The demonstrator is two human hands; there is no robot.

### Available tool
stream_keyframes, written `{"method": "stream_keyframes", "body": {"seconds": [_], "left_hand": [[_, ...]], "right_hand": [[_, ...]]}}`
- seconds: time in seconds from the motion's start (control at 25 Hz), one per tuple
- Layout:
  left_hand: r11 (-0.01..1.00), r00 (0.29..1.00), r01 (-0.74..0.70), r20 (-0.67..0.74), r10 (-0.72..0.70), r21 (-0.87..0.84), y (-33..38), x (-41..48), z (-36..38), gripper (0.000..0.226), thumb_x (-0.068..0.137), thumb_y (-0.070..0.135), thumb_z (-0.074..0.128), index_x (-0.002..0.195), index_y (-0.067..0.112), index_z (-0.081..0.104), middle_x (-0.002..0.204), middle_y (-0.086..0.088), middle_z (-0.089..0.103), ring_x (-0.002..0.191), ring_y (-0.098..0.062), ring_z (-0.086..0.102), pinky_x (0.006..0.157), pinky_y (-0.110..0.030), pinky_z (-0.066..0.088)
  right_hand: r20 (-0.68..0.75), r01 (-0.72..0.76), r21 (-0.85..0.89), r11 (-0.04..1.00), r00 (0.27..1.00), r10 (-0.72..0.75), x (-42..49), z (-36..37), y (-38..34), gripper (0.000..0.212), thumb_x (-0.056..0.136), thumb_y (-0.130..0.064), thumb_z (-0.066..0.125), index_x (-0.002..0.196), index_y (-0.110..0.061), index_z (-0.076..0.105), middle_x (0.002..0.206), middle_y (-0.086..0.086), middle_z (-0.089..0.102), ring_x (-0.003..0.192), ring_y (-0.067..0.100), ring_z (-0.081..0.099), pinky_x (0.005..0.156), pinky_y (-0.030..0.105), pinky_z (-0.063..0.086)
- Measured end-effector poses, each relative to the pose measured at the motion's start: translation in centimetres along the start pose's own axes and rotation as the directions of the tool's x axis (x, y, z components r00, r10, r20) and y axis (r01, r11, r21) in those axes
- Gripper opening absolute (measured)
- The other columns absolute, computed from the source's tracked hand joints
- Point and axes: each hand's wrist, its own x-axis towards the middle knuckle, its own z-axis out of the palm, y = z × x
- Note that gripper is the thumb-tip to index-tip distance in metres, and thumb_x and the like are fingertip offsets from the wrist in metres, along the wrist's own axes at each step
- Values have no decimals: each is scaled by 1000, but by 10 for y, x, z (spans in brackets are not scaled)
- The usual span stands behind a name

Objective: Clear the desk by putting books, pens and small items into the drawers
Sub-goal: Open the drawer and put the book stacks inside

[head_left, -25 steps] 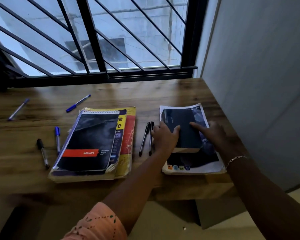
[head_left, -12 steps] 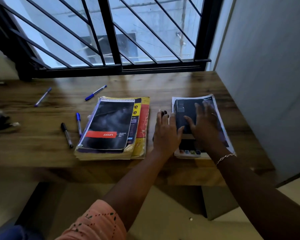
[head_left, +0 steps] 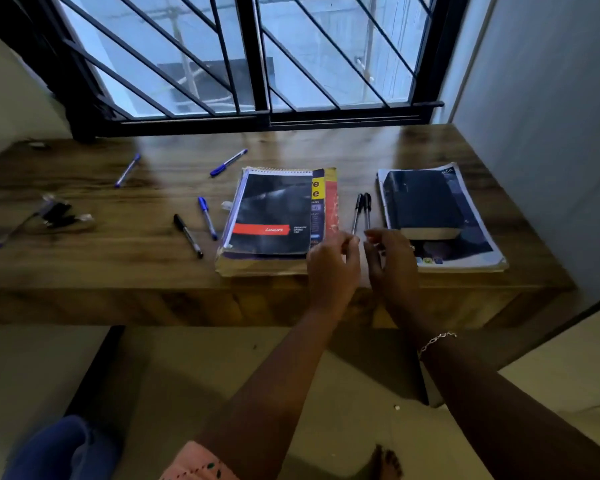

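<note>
Lying just beyond left grip [head_left: 331, 268]: black pens [head_left: 357, 213]

The desk [head_left: 118, 268] is brown wood with wavy lines in it. Its top is smooth and a bit shiny where the light falls. The notebook [head_left: 274, 216] has a shiny black cover and a thin wire coil [head_left: 279, 172] along its top. The yellow book [head_left: 330, 202] under it is paper with rough, worn edges. The thick dark book [head_left: 423, 202] looks matt. The two black pens [head_left: 362, 213] are shiny plastic. The window bars [head_left: 253, 53] are black metal. The bracelet [head_left: 437, 339] is shiny metal. The sleeve [head_left: 198, 462] is pink cloth.
</note>
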Motion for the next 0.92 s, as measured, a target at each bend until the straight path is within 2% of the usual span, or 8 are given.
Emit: {"method": "stream_keyframes", "body": {"seconds": [0.12,0.2,0.28,0.32,0.4,0.52,0.72,0.92], "left_hand": [[994,972,58,-221,-77,-93,2,-20,-19,26,91,22,46,79,10,64,67,4,60,63,-8,51,65,-27,45],[869,906,346,-114,-408,-354,-8,-41,-19,24,90,19,46,72,14,60,60,6,57,55,-4,51,57,-22,41],[336,516,728,155,-842,-598,-35,-60,-14,23,90,11,46,69,14,58,66,-4,60,58,-13,53,57,-26,42],[72,302,780,273,-914,-621,-52,-69,-14,23,90,11,46,71,12,57,74,-9,61,61,-18,54,58,-27,43],[-212,83,761,416,-906,-613,-84,-79,-17,23,95,18,43,84,6,59,79,-12,57,66,-22,52,62,-30,44],[-292,55,702,458,-887,-650,-112,-75,-18,49,101,38,30,121,0,52,84,-13,53,74,-23,50,84,-37,43],[-399,65,594,536,-842,-699,-125,-65,10,70,96,58,18,141,7,34,124,-18,50,106,-30,49,106,-42,29],[-446,72,554,575,-815,-703,-138,-61,37,75,91,66,9,148,18,23,152,-12,28,139,-30,28,112,-53,13]], "right_hand": [[120,-165,413,896,985,126,-30,7,-17,13,92,-10,50,94,-1,60,83,8,63,73,11,60,63,18,49],[196,-349,564,748,937,289,-52,18,-22,15,93,-8,49,84,-4,60,72,5,60,63,12,58,57,19,48],[304,-621,627,471,751,585,-68,36,-12,17,92,-8,50,79,-8,61,66,4,58,59,14,54,57,24,45],[402,-728,639,248,591,699,-75,45,-5,15,91,-8,51,81,-8,61,64,3,57,58,14,53,56,25,44],[551,-795,599,-96,322,769,-83,59,12,10,89,-5,51,90,-5,61,70,7,58,61,18,55,56,28,46],[556,-788,588,-182,231,798,-82,69,34,17,88,4,45,77,-5,56,71,10,56,61,20,53,51,26,49],[538,-737,631,-242,190,821,-74,83,71,27,88,3,43,65,-11,48,34,-1,52,29,9,50,33,13,41],[582,-717,636,-284,205,787,-72,96,107,26,87,4,40,68,-10,51,59,4,59,62,16,53,47,18,46]]}}
